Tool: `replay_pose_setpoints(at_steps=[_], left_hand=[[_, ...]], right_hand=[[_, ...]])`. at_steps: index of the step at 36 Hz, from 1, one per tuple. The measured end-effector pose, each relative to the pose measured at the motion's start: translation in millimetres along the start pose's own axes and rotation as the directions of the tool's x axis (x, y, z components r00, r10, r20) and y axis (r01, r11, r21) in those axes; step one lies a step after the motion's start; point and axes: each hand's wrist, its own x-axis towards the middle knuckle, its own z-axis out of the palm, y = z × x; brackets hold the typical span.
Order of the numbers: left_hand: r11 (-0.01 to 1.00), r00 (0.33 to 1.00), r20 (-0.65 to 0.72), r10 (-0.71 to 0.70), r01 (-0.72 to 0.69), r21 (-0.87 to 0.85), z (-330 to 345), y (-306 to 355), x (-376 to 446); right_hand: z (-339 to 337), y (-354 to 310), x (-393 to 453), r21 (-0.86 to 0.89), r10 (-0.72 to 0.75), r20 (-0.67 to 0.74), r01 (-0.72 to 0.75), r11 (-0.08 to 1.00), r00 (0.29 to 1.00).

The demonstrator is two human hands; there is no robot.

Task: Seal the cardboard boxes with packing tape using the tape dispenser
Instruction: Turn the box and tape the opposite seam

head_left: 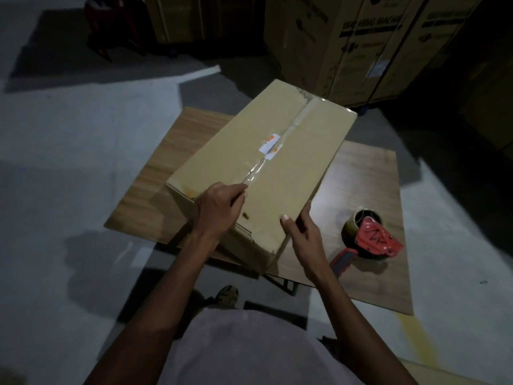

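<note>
A long closed cardboard box (277, 168) lies tilted on a low wooden table (369, 184), clear tape running along its centre seam. My left hand (219, 209) lies on the box's near end with fingers curled at the end of the tape strip. My right hand (302, 234) grips the box's near right edge, thumb on top and fingers down the side. A red tape dispenser (369, 237) with a roll of tape lies on the table to the right of my right hand, untouched.
Large printed cartons (361, 45) are stacked at the back right. A red stool or cart (111, 26) stands in the dark at the back left. Grey concrete floor (69, 162) surrounds the table. My foot (227, 295) shows below the table's front edge.
</note>
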Motion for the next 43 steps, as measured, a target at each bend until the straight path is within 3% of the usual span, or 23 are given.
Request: replay_pose_setpoints(at_steps=[6,12,17,21,24,27,29,32,38,43], left_hand=[[1.0,0.999,-0.043,-0.015,0.015,0.007,-3,-10,23],[0.994,0.99,0.141,-0.019,0.004,0.108,-4,-49,61],[0.994,0.947,0.32,0.031,-0.063,0.088,-6,-79,84],[0.988,0.923,0.364,0.128,-0.151,0.037,-13,-104,105],[0.987,0.935,0.316,0.159,-0.155,-0.037,-13,-119,120],[0.996,0.943,0.332,0.002,0.027,-0.083,-9,-126,127],[0.979,0.915,0.391,-0.104,0.164,-0.121,-5,-130,127],[0.948,0.894,0.43,-0.125,0.235,-0.214,-1,-133,125],[0.875,0.881,0.436,-0.182,0.347,-0.336,1,-124,103],[0.846,0.904,0.35,-0.248,0.378,-0.376,2,-106,74]], right_hand=[[-17,-8,26,-0.001,-0.023,0.076,0.023,1.0,0.997],[-25,-22,62,-0.02,-0.015,0.092,0.017,1.0,0.996],[-24,-35,89,-0.056,-0.016,0.077,0.02,0.998,0.997],[-19,-41,103,-0.116,0.031,-0.048,-0.036,0.993,0.998],[-5,-41,105,-0.151,0.097,-0.255,-0.138,0.979,0.962],[24,-42,87,0.008,0.25,-0.447,-0.276,0.961,0.859],[48,-40,70,0.159,0.36,-0.451,-0.324,0.933,0.817],[77,-39,47,0.363,0.494,-0.356,-0.37,0.855,0.793],[97,-43,40,0.533,0.553,-0.265,-0.358,0.767,0.79],[98,-35,54,0.565,0.526,-0.383,-0.259,0.784,0.759]])
